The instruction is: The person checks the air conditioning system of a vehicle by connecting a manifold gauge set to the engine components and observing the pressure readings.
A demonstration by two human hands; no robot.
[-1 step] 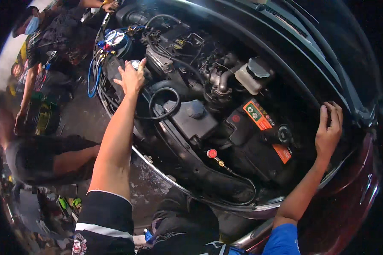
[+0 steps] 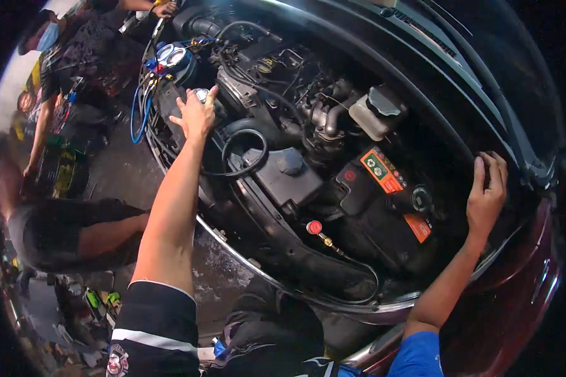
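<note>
My left hand (image 2: 196, 118) reaches to the front of an open car engine bay. Its fingers are spread around a round silver cap (image 2: 201, 95), apparently touching it; whether they press on it is hard to tell. Beside that hand, a thick black hose (image 2: 263, 154) curves in a loop. My right hand (image 2: 486, 191) rests at the far right rim of the bay, fingers stretched out and nothing seen in it. Between my arms lies a small red-faced gauge (image 2: 314, 227) with a brass fitting and a thin hose, near a black car battery (image 2: 374, 229) with orange labels.
A gauge set (image 2: 170, 55) with blue hoses stands at the bay's front left. A whitish reservoir (image 2: 371, 118) and a black box (image 2: 286, 173) sit among the engine parts. At left, another person's arm (image 2: 43, 129) reaches down, and a bent leg (image 2: 107, 235) is close to my left arm.
</note>
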